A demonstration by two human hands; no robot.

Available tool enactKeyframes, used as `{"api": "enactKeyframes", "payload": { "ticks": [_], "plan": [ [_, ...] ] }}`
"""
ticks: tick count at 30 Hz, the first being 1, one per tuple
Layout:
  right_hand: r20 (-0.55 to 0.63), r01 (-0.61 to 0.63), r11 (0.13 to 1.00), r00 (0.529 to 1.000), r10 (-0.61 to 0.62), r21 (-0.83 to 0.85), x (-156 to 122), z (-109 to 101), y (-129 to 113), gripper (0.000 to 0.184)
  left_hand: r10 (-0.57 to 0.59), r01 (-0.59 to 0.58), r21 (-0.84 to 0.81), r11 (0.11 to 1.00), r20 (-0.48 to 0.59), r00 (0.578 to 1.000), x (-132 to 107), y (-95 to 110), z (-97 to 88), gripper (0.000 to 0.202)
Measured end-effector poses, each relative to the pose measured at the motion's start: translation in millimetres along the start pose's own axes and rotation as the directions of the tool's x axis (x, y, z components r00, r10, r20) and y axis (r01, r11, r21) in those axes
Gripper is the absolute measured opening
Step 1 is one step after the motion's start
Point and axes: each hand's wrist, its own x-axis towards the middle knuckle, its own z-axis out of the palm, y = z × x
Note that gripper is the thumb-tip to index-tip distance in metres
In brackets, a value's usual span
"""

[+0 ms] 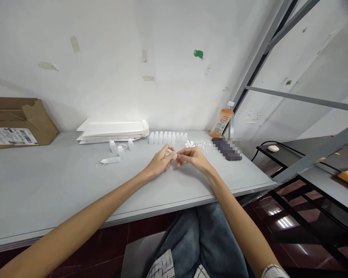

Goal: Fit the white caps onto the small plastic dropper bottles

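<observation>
My left hand (160, 161) is closed around a small translucent white plastic bottle (174, 157), mostly hidden by the fingers. Meeting it from the other side, my right hand (193, 157) pinches the bottle's top end; the exact part is too small to make out. Behind my hands stands a row of small white squeeze bottles (168, 138) without visible caps. White caps (189, 144) and a heap of thin white loop straps (203, 145) lie just beyond my right hand. To the left, several capped bottles (113, 146) stand, and one bottle with a strap (110, 160) lies on its side.
The grey table (60, 185) meets a white wall. A stack of white packaging (113, 130) and an opened cardboard box (20, 121) are at the left. An orange drink bottle (222, 120) and a dark phone-like object (226, 148) are at the right, near a metal frame (261, 50).
</observation>
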Motion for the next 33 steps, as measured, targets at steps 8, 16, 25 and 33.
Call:
{"api": "enactKeyframes", "payload": {
  "ticks": [8, 16, 25, 33],
  "plan": [
    [-0.007, -0.040, 0.994, 0.999, 0.041, 0.098, 0.8, -10.5, 2.4, 0.034, 0.371, -0.307, 0.580, 0.755, 0.009, 0.929, -1.0, -6.5, -6.2, 0.029],
    [0.111, -0.042, 0.994, 0.993, 0.030, 0.101, -0.7, -9.8, 2.4, 0.042, 0.332, -0.294, 0.533, 0.793, 0.026, 0.943, -1.1, -5.5, -8.9, 0.024],
    [0.094, 0.019, 0.995, 0.995, -0.028, 0.101, -1.9, -7.0, 2.3, 0.036, 0.272, -0.257, 0.360, 0.897, 0.009, 0.962, -0.6, 3.7, -7.8, 0.034],
    [0.090, -0.009, 1.000, 0.996, 0.007, 0.026, -4.4, -7.1, -1.1, 0.037, 0.237, -0.238, 0.285, 0.929, 0.039, 0.971, -0.4, 5.0, -10.7, 0.037]
  ]
}}
